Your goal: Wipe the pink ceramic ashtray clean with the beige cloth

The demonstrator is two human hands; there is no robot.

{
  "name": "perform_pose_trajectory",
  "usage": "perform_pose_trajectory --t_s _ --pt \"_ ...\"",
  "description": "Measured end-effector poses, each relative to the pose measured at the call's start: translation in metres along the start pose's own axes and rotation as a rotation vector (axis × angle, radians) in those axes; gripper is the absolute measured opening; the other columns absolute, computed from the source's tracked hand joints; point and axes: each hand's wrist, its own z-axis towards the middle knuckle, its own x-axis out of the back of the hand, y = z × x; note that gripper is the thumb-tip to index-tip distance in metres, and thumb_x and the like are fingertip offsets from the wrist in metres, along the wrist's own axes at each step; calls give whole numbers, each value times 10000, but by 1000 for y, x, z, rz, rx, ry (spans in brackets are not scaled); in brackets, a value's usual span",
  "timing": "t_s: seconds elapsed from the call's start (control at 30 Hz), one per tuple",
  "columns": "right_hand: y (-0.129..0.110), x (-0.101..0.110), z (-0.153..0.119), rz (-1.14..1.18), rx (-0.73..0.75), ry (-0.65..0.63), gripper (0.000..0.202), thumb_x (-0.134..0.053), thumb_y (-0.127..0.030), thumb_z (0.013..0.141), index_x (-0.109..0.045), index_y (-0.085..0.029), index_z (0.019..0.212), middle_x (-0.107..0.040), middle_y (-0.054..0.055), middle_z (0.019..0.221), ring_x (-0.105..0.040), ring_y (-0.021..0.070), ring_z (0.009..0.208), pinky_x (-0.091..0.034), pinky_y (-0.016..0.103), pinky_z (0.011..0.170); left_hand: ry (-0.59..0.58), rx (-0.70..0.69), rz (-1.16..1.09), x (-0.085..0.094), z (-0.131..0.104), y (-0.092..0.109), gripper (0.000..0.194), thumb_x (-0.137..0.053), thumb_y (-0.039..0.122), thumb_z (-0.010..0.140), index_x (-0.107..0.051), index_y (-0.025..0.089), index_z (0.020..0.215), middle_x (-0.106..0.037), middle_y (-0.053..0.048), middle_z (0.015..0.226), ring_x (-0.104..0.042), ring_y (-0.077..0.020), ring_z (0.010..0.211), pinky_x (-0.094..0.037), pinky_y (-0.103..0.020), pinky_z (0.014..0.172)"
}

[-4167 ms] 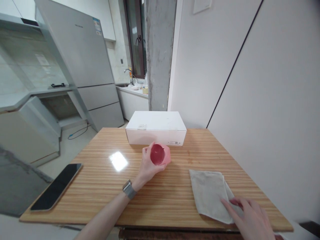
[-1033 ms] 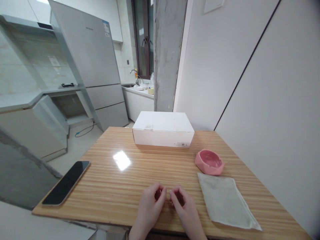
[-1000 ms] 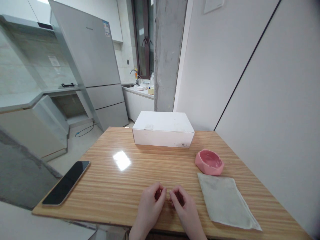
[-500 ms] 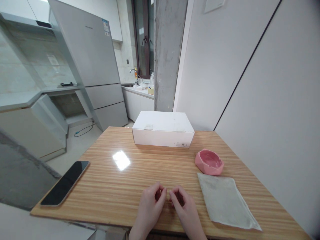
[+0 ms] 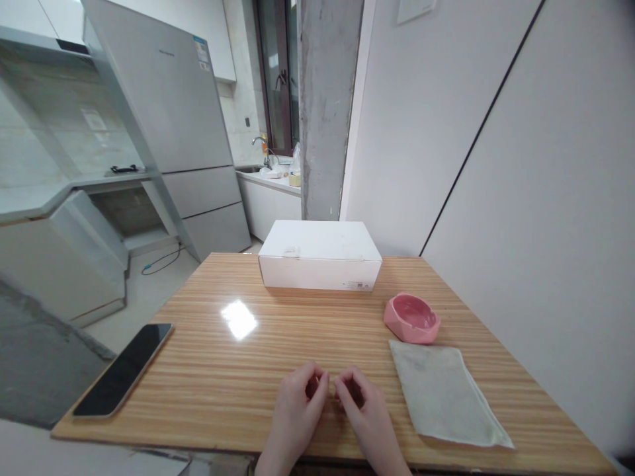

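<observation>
My left hand (image 5: 298, 400) is over the near edge of the table, its thumb and fingers curled together in a pinch. Close beside it, my right hand (image 5: 361, 403) has the same closed shape, with a narrow gap between the two sets of fingertips. No object shows in either hand; the undersides of the fingers are hidden. A folded grey-green cloth (image 5: 444, 393) lies flat just right of my right hand. Beyond the cloth stands a pink faceted ashtray (image 5: 411, 318), apart from both hands.
A white closed box (image 5: 317, 271) stands at the far edge of the wood-grain table (image 5: 208, 383). A dark-screened phone (image 5: 124, 370) lies at the left edge. A pale wall (image 5: 546, 231) runs along the right side; a fridge (image 5: 169, 99) stands behind at left.
The camera view has turned slightly, so the scene sits a little further left. Both hands keep the same pose, and nothing on the table has been moved.
</observation>
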Motion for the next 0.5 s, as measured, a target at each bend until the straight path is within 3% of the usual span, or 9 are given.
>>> perform_pose_trajectory --t_s 0.5 --pt "0 0 -1 13 -8 -18 330 -510 -472 900 -513 -214 694 -540 -12 640 -538 160 607 -406 260 588 5 -4 27 1 0 1 322 -453 364 919 -598 177 700 -586 -5 635 -537 -149 620 -342 -251 601"
